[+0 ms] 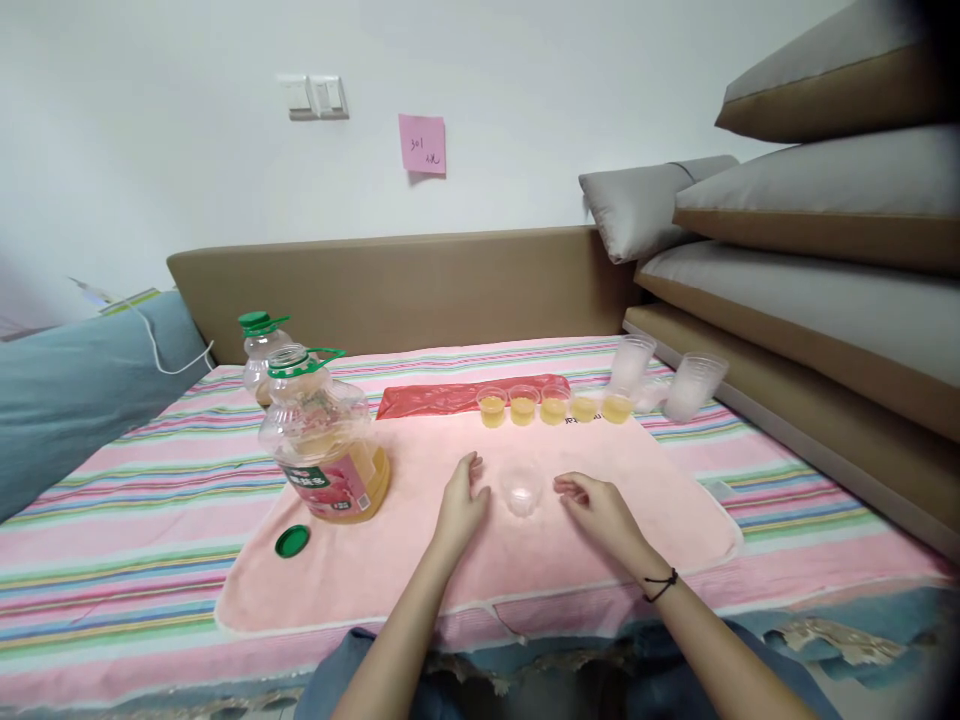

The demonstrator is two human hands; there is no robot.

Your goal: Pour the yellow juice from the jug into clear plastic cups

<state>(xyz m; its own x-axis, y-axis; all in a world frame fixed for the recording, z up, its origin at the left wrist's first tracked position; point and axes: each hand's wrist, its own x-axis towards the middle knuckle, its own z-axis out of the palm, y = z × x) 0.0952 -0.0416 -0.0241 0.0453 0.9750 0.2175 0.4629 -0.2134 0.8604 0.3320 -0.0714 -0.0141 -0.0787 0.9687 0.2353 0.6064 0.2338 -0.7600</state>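
Well inside the front edge of the pink mat (360, 580), a clear cup (521, 490) sits between the parted, unladen left hand (463, 505) and right hand (600, 507), yellow-filled cups (555, 411) lining the far edge, probably to free working room.

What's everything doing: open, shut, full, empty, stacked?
Front juice bottle: uncapped, partly full
Back juice bottle: capped
Green cap: lying loose
Nearest clear cup: looks empty
Five cups: holding yellow drink
Far-right cups: stacked
Left hand: empty
Right hand: empty
Wall switches: can't tell
Cushions: piled
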